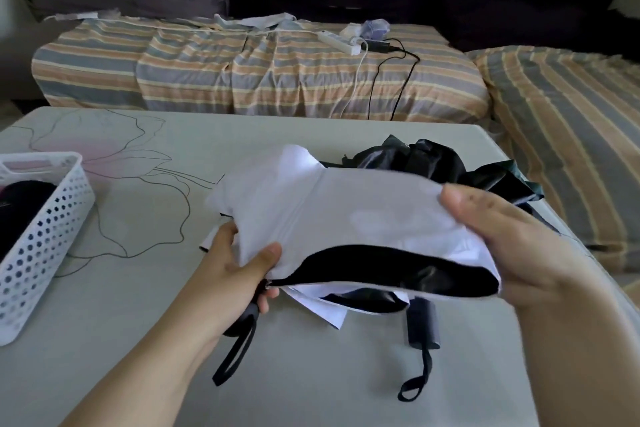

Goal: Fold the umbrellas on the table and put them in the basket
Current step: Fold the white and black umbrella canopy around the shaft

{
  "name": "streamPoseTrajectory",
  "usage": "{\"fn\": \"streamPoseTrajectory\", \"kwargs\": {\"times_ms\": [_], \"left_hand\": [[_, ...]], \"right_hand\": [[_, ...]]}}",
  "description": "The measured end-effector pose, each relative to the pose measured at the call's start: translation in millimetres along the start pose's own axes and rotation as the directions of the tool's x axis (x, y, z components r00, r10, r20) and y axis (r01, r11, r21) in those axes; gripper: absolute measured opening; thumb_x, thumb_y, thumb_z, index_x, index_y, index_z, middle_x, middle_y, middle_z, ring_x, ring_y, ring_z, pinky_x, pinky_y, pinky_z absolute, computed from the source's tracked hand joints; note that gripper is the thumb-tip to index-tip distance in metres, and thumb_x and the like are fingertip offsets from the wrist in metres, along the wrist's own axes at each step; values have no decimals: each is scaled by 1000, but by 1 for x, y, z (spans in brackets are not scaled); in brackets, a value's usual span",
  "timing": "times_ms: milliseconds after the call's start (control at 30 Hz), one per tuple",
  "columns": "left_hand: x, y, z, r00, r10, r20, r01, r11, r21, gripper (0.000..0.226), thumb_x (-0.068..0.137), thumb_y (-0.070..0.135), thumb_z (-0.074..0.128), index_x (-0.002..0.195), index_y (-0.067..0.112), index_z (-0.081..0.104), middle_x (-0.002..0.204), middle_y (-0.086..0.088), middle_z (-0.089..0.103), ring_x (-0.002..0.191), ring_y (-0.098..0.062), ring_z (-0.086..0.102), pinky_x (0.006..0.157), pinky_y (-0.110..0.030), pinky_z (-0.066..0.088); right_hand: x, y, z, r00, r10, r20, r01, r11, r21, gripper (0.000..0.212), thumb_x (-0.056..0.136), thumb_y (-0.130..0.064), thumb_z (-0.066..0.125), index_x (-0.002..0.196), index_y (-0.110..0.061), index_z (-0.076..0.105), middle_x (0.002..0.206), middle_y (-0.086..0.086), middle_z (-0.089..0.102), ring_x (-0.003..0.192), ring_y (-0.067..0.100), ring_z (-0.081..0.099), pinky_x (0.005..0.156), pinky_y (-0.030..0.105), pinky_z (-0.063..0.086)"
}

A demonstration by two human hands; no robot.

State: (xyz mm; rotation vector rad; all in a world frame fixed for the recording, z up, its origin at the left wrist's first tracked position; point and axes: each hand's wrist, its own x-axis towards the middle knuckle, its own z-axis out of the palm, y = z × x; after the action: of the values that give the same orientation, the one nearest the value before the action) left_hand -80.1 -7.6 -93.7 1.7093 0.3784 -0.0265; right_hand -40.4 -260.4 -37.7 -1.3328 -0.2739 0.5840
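Both hands — left (239,274), right (512,246) — grip white umbrella (346,215); basket (41,246) left

A white fabric umbrella with a black lining (346,215) is held above the counter at the centre of the frame, its canopy loose and bunched, its black handle with wrist loop (242,326) hanging at lower centre. A black fabric umbrella (433,159) lies crumpled behind it at centre right, its cylindrical handle (423,326) toward the viewer. A white perforated plastic basket (45,236) sits at the left edge, something dark inside.
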Motion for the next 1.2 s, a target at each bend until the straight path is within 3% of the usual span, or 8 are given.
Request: {"fn": "streamPoseTrajectory", "kwargs": {"times_ms": [233,400,533,633,700,833,1000,1200], "left_hand": [[-8,4,13,986,-27,163,8,994,113,50,88,7,51,125,38,38,53,2,55,39,-12,47,40,-18,40],[-23,11,9,950,-145,275,96,979,181,10,81,9,45,73,13,50,54,-2,58,45,-16,48,45,-21,36],[-17,6,7,870,-230,435,206,973,103,28,86,10,56,64,14,41,64,-13,47,56,-19,41,58,-26,35],[-17,10,7,869,-159,469,161,986,37,62,78,62,59,68,2,47,61,-12,53,52,-18,46,54,-26,35],[-29,16,5,900,-104,424,56,991,125,70,51,75,66,74,10,53,51,0,57,41,-13,48,44,-21,36],[-32,11,13,979,-27,202,6,994,106,34,86,52,53,79,19,54,49,1,54,40,-16,47,40,-18,35],[-28,12,14,994,-8,107,12,999,-34,34,97,44,38,79,17,51,50,-4,56,41,-17,50,42,-21,38],[-30,11,26,994,60,96,-52,995,-85,26,99,40,39,84,28,56,48,2,56,43,-18,51,42,-20,39]], "right_hand": [[29,-10,62,928,-185,-325,292,900,323,24,76,-22,59,55,-19,71,59,-5,65,54,7,63,51,18,53],[41,-11,78,909,-235,-344,359,860,362,17,92,-1,51,88,-14,61,60,-12,67,52,-5,62,43,13,45],[54,-5,79,911,-264,-316,392,791,470,21,83,-3,62,98,-18,64,78,-2,67,69,11,65,61,22,56],[60,0,78,900,-320,-297,425,798,427,28,82,-4,63,107,-17,62,84,1,67,79,13,65,81,26,54],[61,2,81,893,-389,-228,449,816,363,32,85,-8,59,116,-17,57,99,2,69,91,12,66,92,26,51],[49,8,86,858,-504,-102,490,862,-133,30,92,-20,58,122,-24,54,127,-4,63,114,10,62,101,27,47],[36,64,92,559,-779,-284,238,478,-846,13,89,-30,53,100,-32,60,101,-22,54,97,1,56,81,11,42],[56,85,102,773,-523,-359,19,584,-812,53,83,-59,26,134,-61,15,137,-43,-14,136,-6,-24,115,24,1]]}}
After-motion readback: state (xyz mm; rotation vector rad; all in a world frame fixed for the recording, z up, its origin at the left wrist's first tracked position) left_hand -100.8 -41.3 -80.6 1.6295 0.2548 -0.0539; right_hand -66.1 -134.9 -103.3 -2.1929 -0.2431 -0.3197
